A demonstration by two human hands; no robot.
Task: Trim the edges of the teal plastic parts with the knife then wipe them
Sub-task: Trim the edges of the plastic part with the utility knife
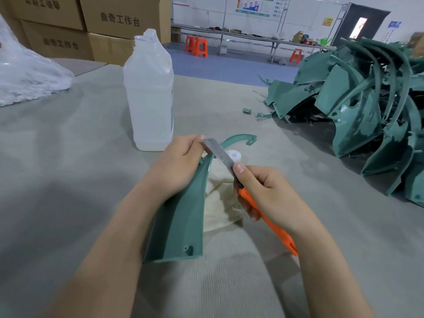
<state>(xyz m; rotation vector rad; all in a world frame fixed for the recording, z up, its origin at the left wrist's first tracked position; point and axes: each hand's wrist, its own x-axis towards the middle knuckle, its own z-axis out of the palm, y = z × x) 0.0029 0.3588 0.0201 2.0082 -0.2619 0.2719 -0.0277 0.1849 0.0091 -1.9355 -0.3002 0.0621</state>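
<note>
**Trimming the rim of a teal part (181,221)**

Step in hand, by judgement: edge trimming, with wiping not yet begun.

Method. Lay the knife (219,153) at a shallow angle along the rim. Draw it in short, light strokes directed away from the fingers. Shave only the raised flash, without digging into the wall. Clear the left fingertip from the blade's far end before any stroke, to avoid a cut on a slip. Steady the part firmly, then turn it to reach the next stretch of rim.

Left hand (176,166): curled round the narrow upper stretch of the part, one fingertip at or on the blade tip, at 1 o'clock of the hand.

Right hand (268,191): wrapped round the orange handle (273,230), thumb pressed flat on the blade's base.

Position. Part at centre of view, wide end toward 6 o'clock, hooked narrow end curving toward 1 o'clock. No telling whether that wide end rests on the table (68,157). Cloth (220,198) beneath, between the two hands. White cap (236,154) just behind the blade. Bottle (149,99) at 11 o'clock. Heap of teal parts (367,106) at 2 o'clock, well apart.
</note>
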